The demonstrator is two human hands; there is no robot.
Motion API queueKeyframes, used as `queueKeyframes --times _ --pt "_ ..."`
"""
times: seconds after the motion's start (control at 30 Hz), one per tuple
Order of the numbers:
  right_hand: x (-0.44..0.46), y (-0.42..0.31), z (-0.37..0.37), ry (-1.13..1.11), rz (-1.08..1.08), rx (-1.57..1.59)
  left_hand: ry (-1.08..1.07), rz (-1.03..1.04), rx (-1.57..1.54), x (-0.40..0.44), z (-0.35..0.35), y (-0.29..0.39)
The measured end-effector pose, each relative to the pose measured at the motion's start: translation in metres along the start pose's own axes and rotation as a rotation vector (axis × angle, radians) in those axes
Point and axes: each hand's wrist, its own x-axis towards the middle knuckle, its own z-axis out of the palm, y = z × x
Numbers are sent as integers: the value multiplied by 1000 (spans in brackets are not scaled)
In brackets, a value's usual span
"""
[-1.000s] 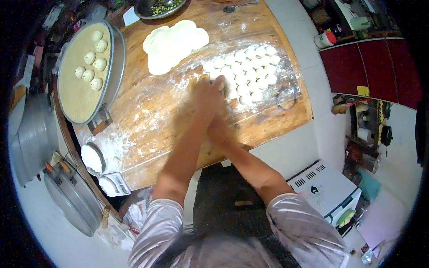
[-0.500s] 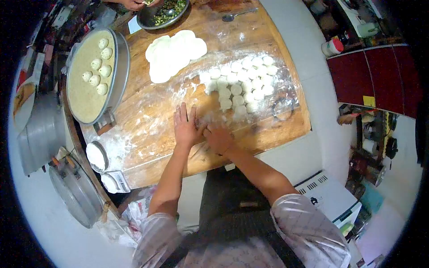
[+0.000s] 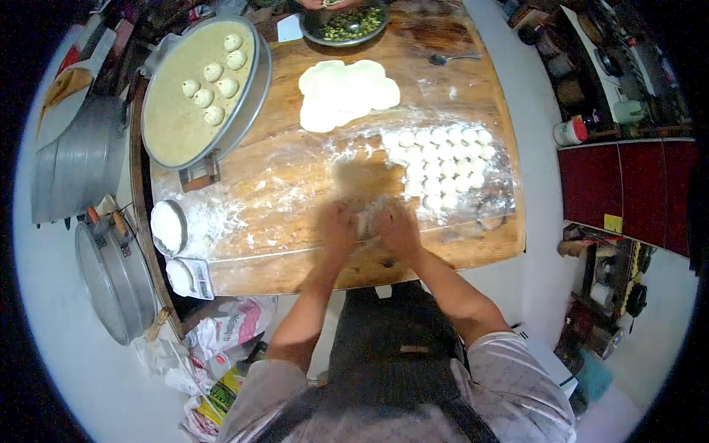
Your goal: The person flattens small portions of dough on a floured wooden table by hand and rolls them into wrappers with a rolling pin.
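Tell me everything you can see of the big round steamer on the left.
The steamer is wide, shallow and round, with a grey, metallic-looking rim and wall. A tan, cloth-like liner covers its inside. Seven pale, pleated buns sit spaced out on it, mostly toward the right side. A brown, wooden-looking handle shows at the near side. It overlaps the table's left side.

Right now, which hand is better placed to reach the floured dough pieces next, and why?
Likely the right hand: the dough pieces lie ahead of it, slightly rightward. The left hand is farther from them. Blur hides whether either grip holds anything.
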Motion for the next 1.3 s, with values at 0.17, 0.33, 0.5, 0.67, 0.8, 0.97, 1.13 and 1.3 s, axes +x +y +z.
queueKeyframes --times 0.17,0.33,0.5,0.67,0.8,0.97,1.13,1.3 --pt "77 -7 24 -270 618 357 -32 234 -241 -5 -17 2" --pt "14 0 29 349 59 243 -69 245 -91 -4 -19 -12" --pt "54 -8 36 219 151 58 -160 -28 -525 -29 5 -47" --pt "97 -23 16 131 126 66 -460 -8 -27 9 -58 -21" --pt "11 -26 20 110 174 88 -217 -260 -750 -20 0 -58" --pt "109 -34 23 117 388 54 2 145 -244 1 -3 -33" --pt "29 -39 20 191 131 67 -107 -148 -748 8 14 -88" --pt "88 -49 19 156 322 10 -329 -225 -664 -18 -39 -61"
